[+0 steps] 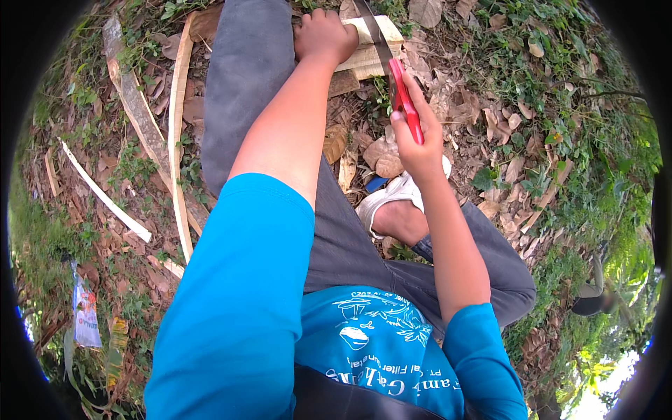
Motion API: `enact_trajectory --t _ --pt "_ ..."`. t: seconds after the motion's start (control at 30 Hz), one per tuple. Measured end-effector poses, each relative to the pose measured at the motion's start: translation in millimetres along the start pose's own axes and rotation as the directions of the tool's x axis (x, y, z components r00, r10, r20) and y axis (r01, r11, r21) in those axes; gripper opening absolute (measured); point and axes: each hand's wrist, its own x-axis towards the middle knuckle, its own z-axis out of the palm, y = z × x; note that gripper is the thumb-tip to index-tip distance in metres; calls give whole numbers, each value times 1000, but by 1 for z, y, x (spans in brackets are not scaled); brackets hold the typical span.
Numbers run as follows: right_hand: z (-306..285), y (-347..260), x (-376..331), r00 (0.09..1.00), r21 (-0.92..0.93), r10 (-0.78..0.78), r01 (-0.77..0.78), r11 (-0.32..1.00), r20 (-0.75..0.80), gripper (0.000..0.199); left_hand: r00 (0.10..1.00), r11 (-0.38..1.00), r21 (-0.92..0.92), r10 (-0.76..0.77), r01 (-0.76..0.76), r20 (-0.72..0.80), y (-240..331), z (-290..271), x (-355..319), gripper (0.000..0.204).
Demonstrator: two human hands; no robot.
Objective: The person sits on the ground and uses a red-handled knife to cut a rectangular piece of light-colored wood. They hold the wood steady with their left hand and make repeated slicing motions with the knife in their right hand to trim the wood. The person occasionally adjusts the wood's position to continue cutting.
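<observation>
My right hand (418,143) is wrapped round the red handle of a handsaw (381,45), index finger stretched along it. The saw's dark blade runs up over a pale, squared wooden block (367,54), near its right end. My left hand (325,36) presses down on the left part of that block with its fingers curled over it. Below the block's near edge lies a darker piece of wood (343,84). The blade's far tip runs out of the picture at the top, and I cannot tell how deep it sits in the wood.
Left of my grey-trousered leg (248,77) lie a long pale wood strip (178,140) and a bark-covered slab (133,98). A thin curved offcut (105,192) is farther left. My white shoe (392,199) is near the block, beside a small blue object (376,184). Dry leaves cover the ground.
</observation>
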Motion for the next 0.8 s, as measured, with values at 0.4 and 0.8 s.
enact_trajectory --t 0.4,0.8 --pt "-31 -5 -52 995 -173 -101 103 980 22 63 994 997 7 72 -73 78 11 -34 -6 45" --pt "4 4 -11 991 -87 -129 126 988 -25 65 987 994 -13 111 -110 112 23 -31 -20 49"
